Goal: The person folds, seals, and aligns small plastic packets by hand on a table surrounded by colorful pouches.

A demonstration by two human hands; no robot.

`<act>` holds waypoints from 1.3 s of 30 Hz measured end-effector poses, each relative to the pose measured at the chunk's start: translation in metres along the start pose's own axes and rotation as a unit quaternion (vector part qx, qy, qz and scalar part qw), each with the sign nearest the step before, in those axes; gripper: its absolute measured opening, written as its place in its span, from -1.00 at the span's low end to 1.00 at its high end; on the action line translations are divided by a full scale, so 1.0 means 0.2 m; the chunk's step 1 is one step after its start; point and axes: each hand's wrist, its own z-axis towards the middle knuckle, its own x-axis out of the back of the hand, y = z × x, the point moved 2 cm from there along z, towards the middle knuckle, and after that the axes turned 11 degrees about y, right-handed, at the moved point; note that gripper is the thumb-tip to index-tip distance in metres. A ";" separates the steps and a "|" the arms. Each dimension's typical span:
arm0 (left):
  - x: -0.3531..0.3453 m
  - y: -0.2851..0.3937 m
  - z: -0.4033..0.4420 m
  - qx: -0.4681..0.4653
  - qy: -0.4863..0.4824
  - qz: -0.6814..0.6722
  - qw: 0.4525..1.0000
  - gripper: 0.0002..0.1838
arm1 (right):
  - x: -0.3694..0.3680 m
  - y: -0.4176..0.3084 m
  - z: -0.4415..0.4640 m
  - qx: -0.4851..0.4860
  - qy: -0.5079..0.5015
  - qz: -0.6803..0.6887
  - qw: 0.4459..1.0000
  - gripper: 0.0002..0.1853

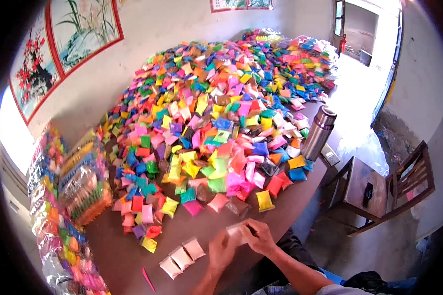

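Note:
My right hand (259, 237) is closed, with thumb and fingers pinching a small pale packet (237, 235) above the table's near edge. At the packet's other side is my left hand (220, 250); its fingers are smeared by motion, so their grip is unclear. Left of my hands, three pale pink packets (182, 258) lie side by side in a row on the brown table (118, 246). A thin pink stick (148, 280) lies nearer the edge. Beyond my hands, a yellow packet (265, 201) and a dark brown packet (237, 207) lie at the front of the pile.
A huge heap of coloured packets (206, 98) covers the table's far part. Bundled packets in clear plastic (83, 191) stand along the left. A steel thermos (320, 132) stands on the right edge. Beyond it are a wooden stool (362, 184) and a wooden chair (413, 172).

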 end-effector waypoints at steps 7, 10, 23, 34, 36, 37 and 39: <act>0.02 0.00 -0.01 0.023 0.006 0.065 0.998 -0.70 | -0.03 0.03 0.00 -0.014 0.008 0.055 0.998 -0.84; 0.00 -0.06 -0.03 0.012 0.025 0.008 1.000 -0.70 | -0.02 0.02 0.00 -0.007 -0.002 0.053 0.999 -0.84; 0.01 0.11 -0.21 0.061 0.078 0.056 0.994 -0.74 | 0.01 0.05 -0.04 -0.047 -0.059 0.107 0.991 -0.80; 0.40 0.17 -0.50 0.028 0.231 0.079 0.969 -0.80 | 0.16 -0.08 0.03 0.189 0.118 -0.062 0.973 -0.87; 0.59 0.13 -0.53 0.023 0.309 0.176 0.934 -0.82 | 0.17 -0.04 0.01 0.196 0.128 -0.067 0.970 -0.83; 0.68 0.11 -0.54 0.008 0.351 0.213 0.912 -0.83 | 0.17 -0.02 0.00 0.219 0.126 -0.099 0.962 -0.78; 0.87 0.03 -0.56 -0.003 0.393 0.253 0.884 -0.84 | 0.15 0.00 -0.04 0.239 0.119 -0.128 0.955 -0.74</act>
